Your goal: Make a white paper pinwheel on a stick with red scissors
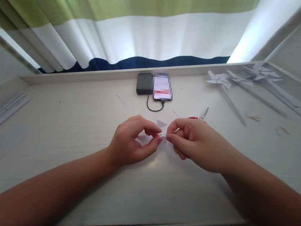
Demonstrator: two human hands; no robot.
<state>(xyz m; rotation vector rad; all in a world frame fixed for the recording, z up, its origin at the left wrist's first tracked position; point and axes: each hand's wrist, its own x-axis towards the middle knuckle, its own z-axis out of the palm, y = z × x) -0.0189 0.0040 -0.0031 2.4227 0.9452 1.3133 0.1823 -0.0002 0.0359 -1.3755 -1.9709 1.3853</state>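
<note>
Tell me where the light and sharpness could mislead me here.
In the head view, strong backlight glares beside the curtain at upper right; in the head view, a pale sheen marks the table below the hands; also in the head view, the white paper near the fingers looks soft.

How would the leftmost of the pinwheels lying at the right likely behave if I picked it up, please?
The pinwheel looks like paper, so it is probably light. Its thin, folded blades would likely crumple if squeezed. Its slender stick, seemingly rolled paper, might be fairly stiff yet could kink.
</note>
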